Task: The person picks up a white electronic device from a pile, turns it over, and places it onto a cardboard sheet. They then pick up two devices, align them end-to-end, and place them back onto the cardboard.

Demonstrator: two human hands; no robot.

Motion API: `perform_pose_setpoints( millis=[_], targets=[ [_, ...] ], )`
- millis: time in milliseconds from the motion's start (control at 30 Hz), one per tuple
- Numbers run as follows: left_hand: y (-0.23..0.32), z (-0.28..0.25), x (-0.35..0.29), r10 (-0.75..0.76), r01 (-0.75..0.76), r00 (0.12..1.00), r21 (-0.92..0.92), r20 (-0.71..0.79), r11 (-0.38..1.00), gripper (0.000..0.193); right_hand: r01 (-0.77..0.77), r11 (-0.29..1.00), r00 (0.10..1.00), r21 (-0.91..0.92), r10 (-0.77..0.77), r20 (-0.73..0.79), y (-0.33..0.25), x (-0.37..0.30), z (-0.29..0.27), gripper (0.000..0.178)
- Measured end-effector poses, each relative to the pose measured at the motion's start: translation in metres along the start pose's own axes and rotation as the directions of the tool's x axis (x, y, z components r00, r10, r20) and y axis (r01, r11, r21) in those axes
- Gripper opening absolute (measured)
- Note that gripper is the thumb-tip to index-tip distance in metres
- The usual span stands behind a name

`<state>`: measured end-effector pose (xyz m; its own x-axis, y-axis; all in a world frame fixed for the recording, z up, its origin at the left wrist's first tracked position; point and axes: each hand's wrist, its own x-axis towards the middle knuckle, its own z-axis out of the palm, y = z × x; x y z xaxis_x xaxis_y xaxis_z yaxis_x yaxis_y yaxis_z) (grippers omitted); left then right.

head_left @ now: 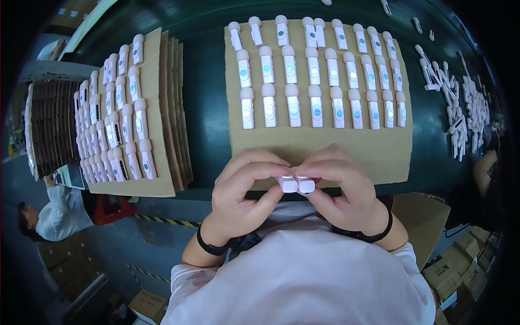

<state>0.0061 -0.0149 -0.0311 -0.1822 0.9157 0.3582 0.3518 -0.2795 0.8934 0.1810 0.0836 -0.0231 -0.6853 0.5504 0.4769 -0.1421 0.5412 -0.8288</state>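
Close to my body, my left hand (250, 181) and my right hand (341, 181) meet over the near edge of a cardboard sheet (319, 142). Between the left fingers and thumb is one pale pink wand-shaped device (289, 186). A second wand-shaped device (307, 187) is pinched in the right hand, side by side with the first. Their flat, squarish ends face me; the rest of both is hidden by my fingers. On the sheet beyond lie three rows of similar devices (292, 108) with rounded heads pointing away, many showing a round bluish spot.
To the left, a stack of cardboard sheets (172, 108) carries more such devices (141, 122). Loose whitish pieces (457, 116) lie heaped on the dark green table (208, 81) at the right. A person (65, 211) is at the far left; a bent arm (483, 170) shows at right. Boxes (460, 260) stand below.
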Motion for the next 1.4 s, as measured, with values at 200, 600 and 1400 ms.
perform_pose_setpoints(
  millis=[200, 600, 1400],
  targets=[
    [0.000, -0.013, -0.011, 0.137, -0.145, 0.988, 0.143, 0.066, 0.979, 0.033, 0.019, 0.999, 0.995, -0.035, -0.016, 0.095, 0.003, -0.007, 0.004, 0.036],
    [-0.018, -0.025, -0.019, 0.339, -0.325, 0.936, 0.611, 0.097, 0.722, 0.025, 0.150, 0.902, 0.988, -0.405, -0.117, 0.105, 0.016, -0.006, 0.023, 0.025],
    [-0.041, -0.024, -0.022, 0.212, -0.259, 0.966, 0.603, 0.149, 0.755, 0.025, 0.184, 0.788, 0.964, -0.588, -0.028, 0.264, 0.026, -0.005, 0.034, 0.029]
  ],
)
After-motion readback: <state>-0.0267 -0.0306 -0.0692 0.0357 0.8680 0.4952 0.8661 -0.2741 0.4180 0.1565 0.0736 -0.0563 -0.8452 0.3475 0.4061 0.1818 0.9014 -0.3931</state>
